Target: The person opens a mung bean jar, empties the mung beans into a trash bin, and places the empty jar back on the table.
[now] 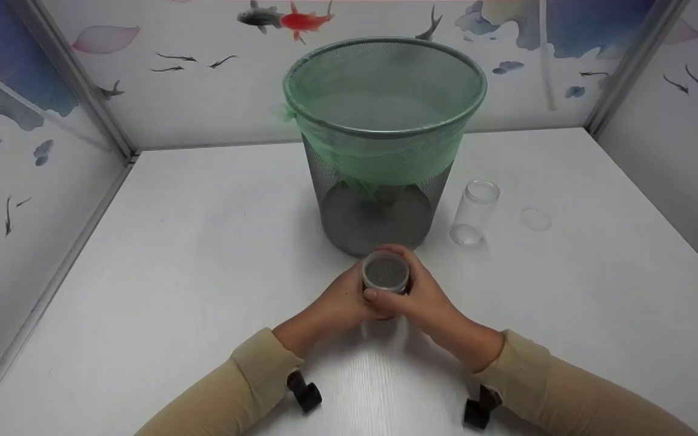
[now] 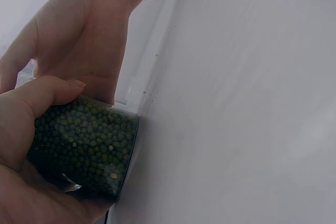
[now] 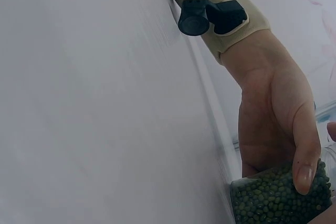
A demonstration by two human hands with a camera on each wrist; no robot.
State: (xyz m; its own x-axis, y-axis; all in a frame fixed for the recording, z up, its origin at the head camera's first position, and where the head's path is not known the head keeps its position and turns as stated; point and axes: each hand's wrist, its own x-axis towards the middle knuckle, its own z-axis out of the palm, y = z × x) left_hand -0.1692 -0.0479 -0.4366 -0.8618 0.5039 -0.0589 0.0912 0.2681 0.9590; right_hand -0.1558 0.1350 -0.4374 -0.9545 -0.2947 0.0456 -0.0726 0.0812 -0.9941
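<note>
A clear jar (image 1: pixel 385 270) full of green mung beans is upright in front of me, between both hands. My left hand (image 1: pixel 342 298) grips it from the left, and my right hand (image 1: pixel 426 297) curls round its right side near the top, thumb across the front. The left wrist view shows the beans through the jar wall (image 2: pixel 86 142), its base close to the white table. Seen from the right wrist, the left thumb lies along the jar (image 3: pixel 275 200). Whether its top is covered, I cannot tell.
Just behind the hands stands a mesh wastebasket (image 1: pixel 379 227) lined with a green bag (image 1: pixel 388 160). Right of it are a clear jar (image 1: pixel 475 212) and a thin clear disc (image 1: pixel 535 219) on the white table (image 1: pixel 203 242). Printed panels enclose the back and sides.
</note>
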